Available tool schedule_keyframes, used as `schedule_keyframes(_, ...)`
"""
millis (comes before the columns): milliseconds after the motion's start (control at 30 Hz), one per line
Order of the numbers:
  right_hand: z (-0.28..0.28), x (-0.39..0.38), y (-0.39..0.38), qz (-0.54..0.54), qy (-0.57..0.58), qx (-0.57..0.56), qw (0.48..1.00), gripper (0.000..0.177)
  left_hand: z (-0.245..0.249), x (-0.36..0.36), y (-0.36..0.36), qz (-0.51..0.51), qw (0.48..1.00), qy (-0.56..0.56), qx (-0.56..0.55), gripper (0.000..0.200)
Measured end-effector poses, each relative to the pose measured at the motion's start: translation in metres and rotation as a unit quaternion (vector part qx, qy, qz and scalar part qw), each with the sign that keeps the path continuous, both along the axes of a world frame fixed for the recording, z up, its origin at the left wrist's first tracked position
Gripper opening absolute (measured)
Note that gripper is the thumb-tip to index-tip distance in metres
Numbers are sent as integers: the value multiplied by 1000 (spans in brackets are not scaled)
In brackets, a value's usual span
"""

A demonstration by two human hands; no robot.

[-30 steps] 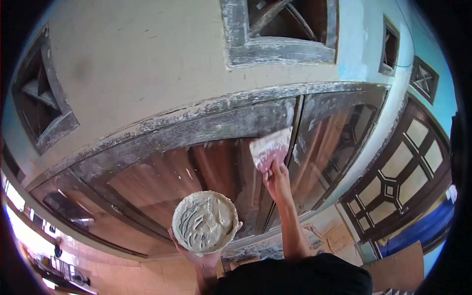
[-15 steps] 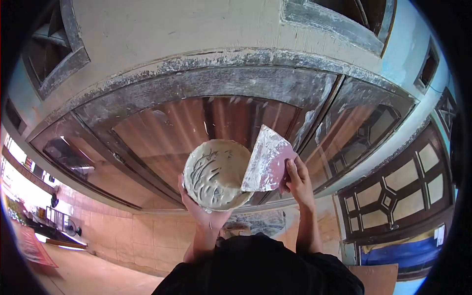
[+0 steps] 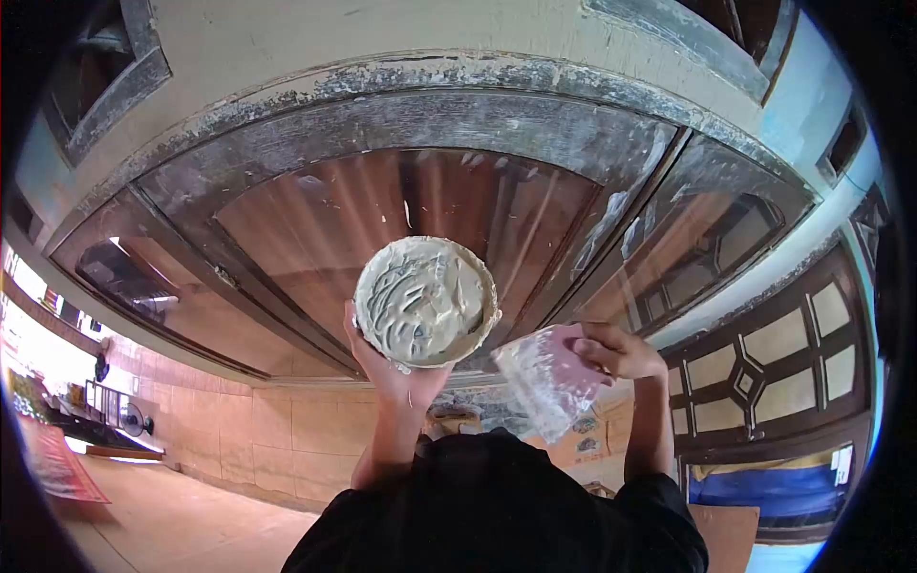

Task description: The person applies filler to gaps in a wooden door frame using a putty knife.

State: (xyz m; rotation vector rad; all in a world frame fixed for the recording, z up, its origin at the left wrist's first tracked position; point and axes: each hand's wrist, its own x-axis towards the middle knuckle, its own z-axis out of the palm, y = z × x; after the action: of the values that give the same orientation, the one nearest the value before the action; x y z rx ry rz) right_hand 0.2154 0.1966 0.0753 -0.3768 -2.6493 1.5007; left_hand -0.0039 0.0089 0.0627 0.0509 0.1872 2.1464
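My left hand (image 3: 399, 380) holds up a round tub of wall putty (image 3: 420, 301), its fingers closed around the lower left side. Pale grey paste fills the tub, with ridges and swirls on its surface. To the right and lower, my right hand (image 3: 619, 351) grips a pink putty spreader (image 3: 559, 377) by its edge. White paste coats the broad part of the spreader, which is tilted down and to the left, apart from the tub.
Ahead stand wooden doors with glass panes (image 3: 315, 220) under a worn, paint-flecked frame (image 3: 458, 124). Above is a cream wall (image 3: 373, 29). A dark panelled door (image 3: 764, 363) is at the right. A fan (image 3: 137, 420) stands far left on the tiled floor (image 3: 220, 430).
My right hand has drawn the spreader away from the tub, down and to the right, turning its coated edge downward. The tub is slightly higher in view, and more of its paste shows.
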Motion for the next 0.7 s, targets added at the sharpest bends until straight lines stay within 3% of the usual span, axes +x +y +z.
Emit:
schedule_keyframes(33, 1, 6, 3, 2, -1, 1, 1000, 34, -3, -1, 0, 2, 1000, -1, 1, 65)
schedule_keyframes(100, 9, 13, 4, -99, 48, -235, 966, 31, -7, 0, 2, 21, 1000, -2, -13, 59)
schedule_keyframes(167, 12, -3, -15, -149, 95, -235, 956, 29, -11, 4, 3, 17, 1000, 10, -23, 60)
schedule_keyframes(233, 10, -24, -34, -215, 278, -155, 923, 29, -15, 7, 5, -13, 1000, 0, 8, 64)
schedule_keyframes(267, 10, -29, -39, -241, 300, -114, 916, 25, -16, 8, 5, -12, 1000, -7, 4, 65)
schedule_keyframes(300, 8, -35, -41, -242, 300, -114, 916, 25, -15, 10, 5, -13, 1000, -7, 4, 65)
schedule_keyframes(400, -3, -48, -39, -339, 308, 102, 883, 19, -14, 15, 4, 19, 1000, -20, -8, 66)
schedule_keyframes(500, -25, -56, -36, -356, 316, 180, 861, 16, -16, 16, 4, 20, 1000, -17, -13, 66)
schedule_keyframes(700, -42, -65, -46, -361, 314, 206, 854, 10, -18, 20, 8, 15, 1000, -20, 1, 67)
